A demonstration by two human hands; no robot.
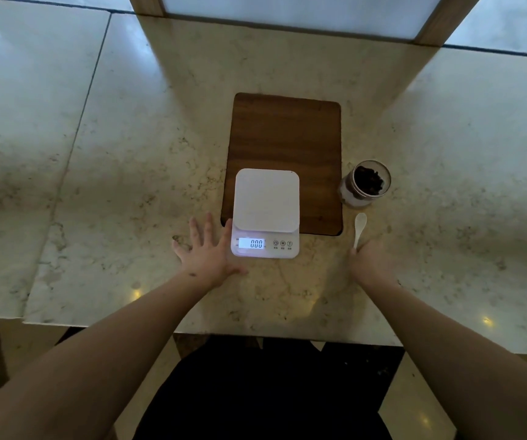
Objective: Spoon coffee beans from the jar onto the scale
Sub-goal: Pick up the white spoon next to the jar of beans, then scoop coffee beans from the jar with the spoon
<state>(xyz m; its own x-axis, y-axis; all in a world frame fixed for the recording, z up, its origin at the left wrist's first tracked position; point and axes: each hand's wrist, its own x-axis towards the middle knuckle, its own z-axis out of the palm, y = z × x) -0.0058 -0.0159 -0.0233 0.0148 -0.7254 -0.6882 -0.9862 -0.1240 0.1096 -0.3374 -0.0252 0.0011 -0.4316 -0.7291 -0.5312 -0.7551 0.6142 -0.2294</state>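
A white digital scale (266, 201) sits on the near end of a brown wooden board (287, 134); its lit display reads 0.00 and its platform is bare. An open glass jar (365, 184) with dark coffee beans stands right of the board. A white spoon (359, 228) lies on the counter just in front of the jar. My left hand (206, 252) lies flat with fingers spread, its forefinger touching the scale's left side. My right hand (371, 260) has its fingertips at the near end of the spoon's handle; whether the fingers grip the handle is unclear.
The marble counter (128, 185) stretches wide to both sides, with its front edge close to my body. A wooden-framed light panel (303, 11) rises at the back of the counter.
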